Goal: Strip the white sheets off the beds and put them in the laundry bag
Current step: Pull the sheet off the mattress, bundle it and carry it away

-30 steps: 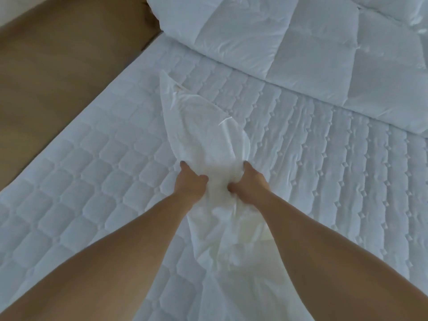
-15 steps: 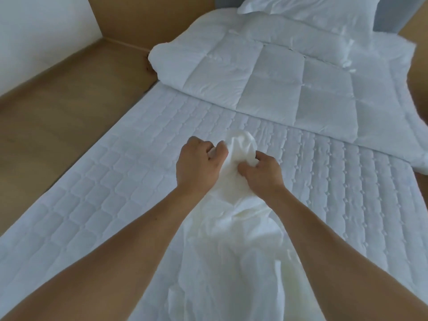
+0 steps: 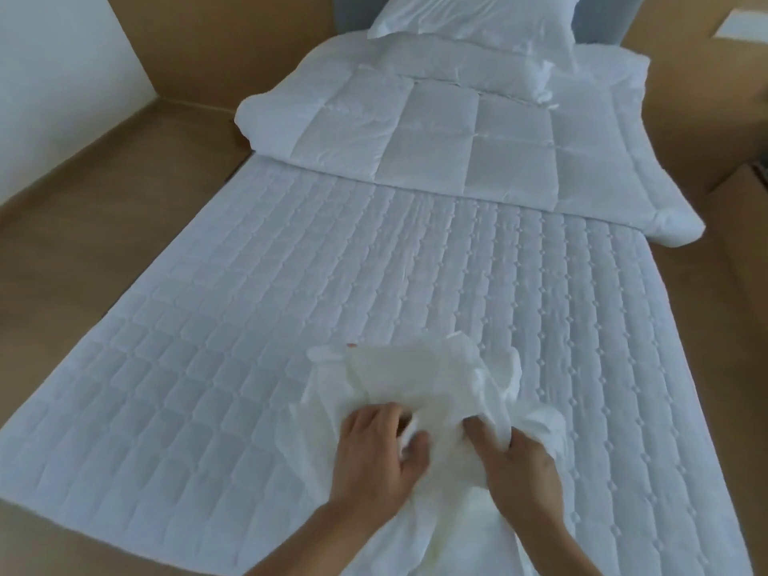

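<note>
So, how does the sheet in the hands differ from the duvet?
The sheet is thin and bunched up at the near end; the duvet is thick, stitched in large squares and folded back at the far end. The left hand and right hand hold the sheet; no hand touches the duvet. Both are white.
</note>
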Tool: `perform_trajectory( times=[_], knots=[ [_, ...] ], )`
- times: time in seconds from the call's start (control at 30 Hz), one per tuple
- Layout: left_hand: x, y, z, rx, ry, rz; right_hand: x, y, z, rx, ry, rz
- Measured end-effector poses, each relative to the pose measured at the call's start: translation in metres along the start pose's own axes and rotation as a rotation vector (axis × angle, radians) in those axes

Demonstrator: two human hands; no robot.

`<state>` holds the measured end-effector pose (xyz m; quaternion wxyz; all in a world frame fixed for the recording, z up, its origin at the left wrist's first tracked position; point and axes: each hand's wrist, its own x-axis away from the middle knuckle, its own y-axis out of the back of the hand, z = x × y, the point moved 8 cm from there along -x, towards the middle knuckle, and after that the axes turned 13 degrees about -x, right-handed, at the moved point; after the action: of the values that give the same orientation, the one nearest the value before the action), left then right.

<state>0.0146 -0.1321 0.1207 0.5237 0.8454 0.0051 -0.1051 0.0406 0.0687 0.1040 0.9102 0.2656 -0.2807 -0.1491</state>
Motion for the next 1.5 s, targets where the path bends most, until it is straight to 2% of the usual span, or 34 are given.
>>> perform_trajectory(
  times=[0.1, 0.17, 0.23, 0.33, 0.4, 0.47, 0.53, 0.6, 0.67, 0.73, 0.8, 0.87, 0.93, 1.0, 1.1, 1.17, 1.27, 1.33, 1.43, 1.5],
  knots=[
    [0.013, -0.054, 0.022, -0.152, 0.031, 0.121, -0.004, -0.019, -0.046, 0.001, -0.136, -0.069],
    [0.014, -0.075, 0.026, -0.273, 0.008, 0.234, -0.008, -0.021, -0.054, 0.027, -0.137, -0.122],
    [0.009, -0.087, 0.028, -0.304, -0.008, 0.349, -0.006, -0.017, -0.036, 0.136, 0.062, -0.214],
    [0.008, -0.094, 0.024, -0.388, -0.107, 0.433, 0.008, -0.017, 0.009, 0.189, 0.539, -0.285],
    [0.015, -0.09, 0.023, -0.399, -0.193, 0.382, -0.009, -0.039, 0.013, 0.318, 0.57, -0.103],
    [0.023, -0.079, 0.026, -0.313, -0.198, 0.176, -0.038, -0.063, -0.007, 0.446, 0.427, 0.118],
    [0.025, -0.074, 0.038, -0.255, -0.061, 0.004, -0.062, -0.076, -0.027, 0.536, 0.333, 0.202],
    [0.017, -0.081, 0.05, -0.247, 0.119, -0.033, -0.078, -0.08, -0.036, 0.613, 0.31, 0.176],
    [0.008, -0.096, 0.061, -0.249, 0.253, 0.002, -0.093, -0.081, -0.04, 0.673, 0.306, 0.112],
    [0.003, -0.118, 0.083, -0.224, 0.43, 0.178, -0.108, -0.082, -0.047, 0.668, 0.262, 0.105],
    [0.007, -0.14, 0.106, -0.139, 0.6, 0.356, -0.121, -0.086, -0.067, 0.58, 0.141, 0.144],
    [0.012, -0.153, 0.12, -0.048, 0.696, 0.49, -0.126, -0.09, -0.092, 0.391, -0.015, 0.21],
    [0.014, -0.165, 0.129, -0.003, 0.714, 0.586, -0.128, -0.099, -0.108, 0.204, -0.107, 0.259],
    [0.01, -0.173, 0.138, 0.037, 0.697, 0.597, -0.131, -0.107, -0.112, 0.136, -0.12, 0.276],
    [0.002, -0.174, 0.147, 0.121, 0.674, 0.543, -0.134, -0.112, -0.112, -0.048, -0.133, 0.283],
    [0.0, -0.17, 0.142, 0.327, 0.692, 0.488, -0.126, -0.113, -0.11, -0.31, -0.147, 0.299],
    [-0.015, -0.15, 0.118, 0.608, 0.621, 0.354, -0.109, -0.109, -0.084, -0.608, -0.11, 0.357],
    [-0.045, -0.13, 0.101, 0.655, 0.533, 0.237, -0.116, -0.09, -0.043, -0.668, 0.036, 0.338],
    [-0.108, -0.092, 0.078, 0.65, 0.38, 0.016, -0.146, -0.044, 0.029, -0.644, 0.346, 0.225],
    [-0.135, -0.081, 0.068, 0.615, 0.332, -0.066, -0.161, -0.029, 0.053, -0.645, 0.487, 0.167]
  ],
)
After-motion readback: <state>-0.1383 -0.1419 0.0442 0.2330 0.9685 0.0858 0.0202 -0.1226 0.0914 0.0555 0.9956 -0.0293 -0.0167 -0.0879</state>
